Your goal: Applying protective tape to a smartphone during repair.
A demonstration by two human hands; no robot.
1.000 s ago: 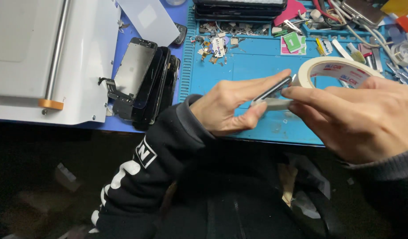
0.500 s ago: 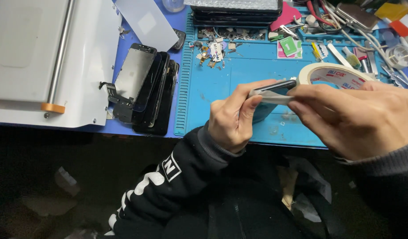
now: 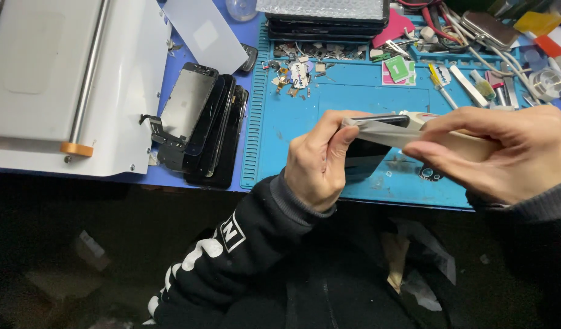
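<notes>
- Black phone screen pinched in the left hand grip, over the blue mat.
- Right hand grip closed on a tape roll, touching the screen.

We see a blue workbench whose right part is covered by a blue silicone repair mat with a ribbed left edge. On the bench at left sits a white machine with a metal bar and an orange knob. Just beside it lies a fanned stack of dark phone screens, and behind those a pale plastic sheet. On the mat we find scattered small parts, a green card, hand tools and, at the far edge, a stack of black trays. A tape roll sits far right.
</notes>
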